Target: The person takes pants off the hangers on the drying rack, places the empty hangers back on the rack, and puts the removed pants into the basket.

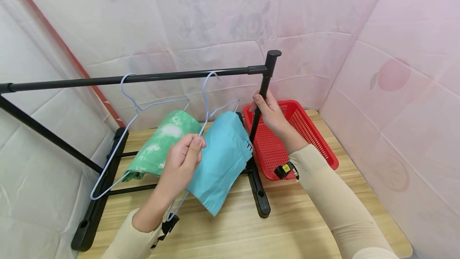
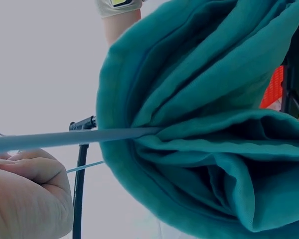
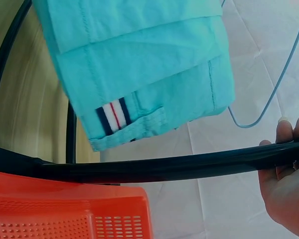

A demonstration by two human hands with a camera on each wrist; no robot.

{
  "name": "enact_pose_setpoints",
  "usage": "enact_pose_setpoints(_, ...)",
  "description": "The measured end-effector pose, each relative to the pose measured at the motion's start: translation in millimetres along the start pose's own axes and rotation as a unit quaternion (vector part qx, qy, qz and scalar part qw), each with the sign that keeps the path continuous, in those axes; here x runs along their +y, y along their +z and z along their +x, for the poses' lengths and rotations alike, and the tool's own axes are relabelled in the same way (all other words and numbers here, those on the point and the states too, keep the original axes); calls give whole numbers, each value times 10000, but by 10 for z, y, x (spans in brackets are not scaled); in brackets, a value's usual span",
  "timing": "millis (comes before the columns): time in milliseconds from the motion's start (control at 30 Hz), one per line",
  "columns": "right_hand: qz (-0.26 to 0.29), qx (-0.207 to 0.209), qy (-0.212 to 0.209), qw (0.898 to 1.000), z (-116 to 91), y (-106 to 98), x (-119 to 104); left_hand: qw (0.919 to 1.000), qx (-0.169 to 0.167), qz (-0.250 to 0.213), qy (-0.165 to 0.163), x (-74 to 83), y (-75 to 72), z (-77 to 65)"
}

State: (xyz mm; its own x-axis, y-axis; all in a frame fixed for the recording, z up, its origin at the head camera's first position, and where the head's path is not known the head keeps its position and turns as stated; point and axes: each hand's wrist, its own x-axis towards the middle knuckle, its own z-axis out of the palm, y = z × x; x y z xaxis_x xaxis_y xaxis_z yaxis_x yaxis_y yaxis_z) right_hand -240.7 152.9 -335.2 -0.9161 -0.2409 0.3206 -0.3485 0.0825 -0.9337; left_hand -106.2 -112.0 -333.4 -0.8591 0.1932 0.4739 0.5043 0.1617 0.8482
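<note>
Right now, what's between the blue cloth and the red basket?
A black post runs between the blue cloth and the red basket; the right wrist view shows it.

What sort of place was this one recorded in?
Probably a staged corner set up for handling laundry rather than a lived-in room: creased, printed sheeting walls in a wood-grain tabletop, and a black clothes rack stands on it.

Matt cloth garments [image 1: 223, 151], glossy rack [image 1: 169, 75], plastic basket [image 1: 312, 138], wood-grained tabletop [image 1: 230, 235]
</note>
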Motion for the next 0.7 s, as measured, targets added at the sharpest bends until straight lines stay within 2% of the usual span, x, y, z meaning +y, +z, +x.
enact_pose_setpoints(533, 8, -39, 40, 10000, -18, 15, -4, 10000, -27, 56, -71, -48, 26, -105)
enact_pose_setpoints(700, 36, -22, -59, 10000, 20, -8, 91, 10000, -40, 10, -48, -78, 28, -109)
